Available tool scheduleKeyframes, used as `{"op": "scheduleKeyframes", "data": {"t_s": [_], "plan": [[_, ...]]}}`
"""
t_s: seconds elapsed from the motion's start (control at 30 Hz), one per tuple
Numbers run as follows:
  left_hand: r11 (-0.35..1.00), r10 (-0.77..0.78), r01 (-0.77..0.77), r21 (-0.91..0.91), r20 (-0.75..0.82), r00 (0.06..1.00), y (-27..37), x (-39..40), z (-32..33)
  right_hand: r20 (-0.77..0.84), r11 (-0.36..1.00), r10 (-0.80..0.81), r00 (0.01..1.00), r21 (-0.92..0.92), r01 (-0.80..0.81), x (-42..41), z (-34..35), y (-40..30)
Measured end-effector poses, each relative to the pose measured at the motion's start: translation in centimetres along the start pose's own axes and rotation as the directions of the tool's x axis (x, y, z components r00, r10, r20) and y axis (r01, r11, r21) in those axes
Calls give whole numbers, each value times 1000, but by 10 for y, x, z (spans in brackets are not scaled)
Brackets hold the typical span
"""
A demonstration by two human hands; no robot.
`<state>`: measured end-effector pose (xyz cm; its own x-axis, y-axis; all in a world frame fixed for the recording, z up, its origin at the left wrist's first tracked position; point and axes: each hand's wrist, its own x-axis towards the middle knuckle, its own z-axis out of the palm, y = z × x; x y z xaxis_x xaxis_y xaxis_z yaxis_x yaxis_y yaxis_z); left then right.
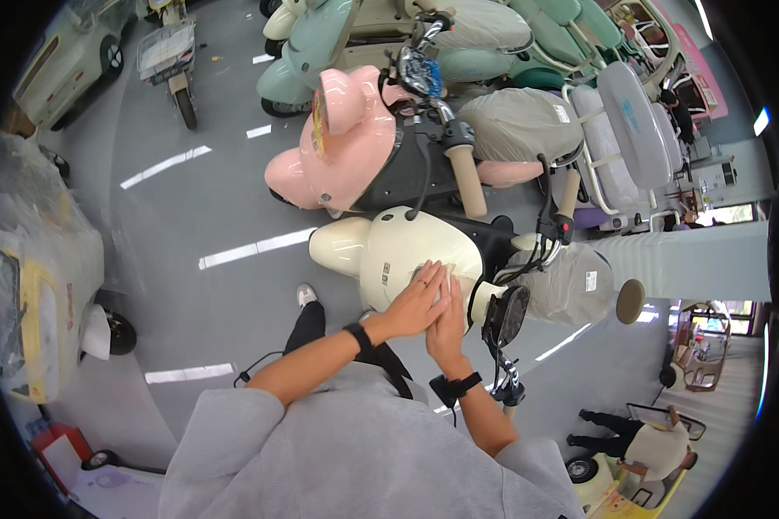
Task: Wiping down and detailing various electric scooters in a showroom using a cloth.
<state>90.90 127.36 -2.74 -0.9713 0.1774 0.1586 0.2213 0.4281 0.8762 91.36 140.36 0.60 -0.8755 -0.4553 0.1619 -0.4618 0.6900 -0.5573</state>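
Both my hands are pressed together on the glossy front panel of a cream electric scooter (389,259). My left hand (414,303) lies with its fingers close together, their tips meeting those of my right hand (446,319). A small pale wad that looks like cloth (450,268) shows at the fingertips and between the hands; most of it is hidden. Just right of my hands are the scooter's round dark display (511,315) and its handlebar with black cables. The far beige grip (568,193) points away. Dark bands circle both my wrists.
A pink scooter (357,136) stands close beyond the cream one, its beige grip (465,178) reaching toward it. Mint-green scooters (318,58) are parked farther back. Plastic-wrapped vehicles (45,220) line the left. A person (652,447) stands by a yellow vehicle at lower right.
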Motion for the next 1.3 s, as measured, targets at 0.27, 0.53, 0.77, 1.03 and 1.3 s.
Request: {"op": "scheduleKeyframes", "data": {"t_s": [0.27, 0.53, 0.77, 1.03, 1.3], "plan": [[860, -367, 407, -309, 181, 913, -42, 39, -4, 405, 962, 196, 893, 99, -256, 85, -11, 26], [983, 25, -11, 186, -73, 997, 34, -10, 1, 34, 980, 44, 998, 193, -50, -18, -3, -3], [882, -375, 399, -250, 142, 916, -31, 52, 1, 363, 955, 134, 922, 202, -218, 63, -11, 22], [951, -186, 178, -254, -10, 982, -20, -10, -14, 299, 979, -168, 939, 166, 122, -29, -41, 11], [941, -225, 258, -220, 165, 960, -28, 6, -33, 271, 975, -216, 938, 111, 193, -4, -39, 10]]}}
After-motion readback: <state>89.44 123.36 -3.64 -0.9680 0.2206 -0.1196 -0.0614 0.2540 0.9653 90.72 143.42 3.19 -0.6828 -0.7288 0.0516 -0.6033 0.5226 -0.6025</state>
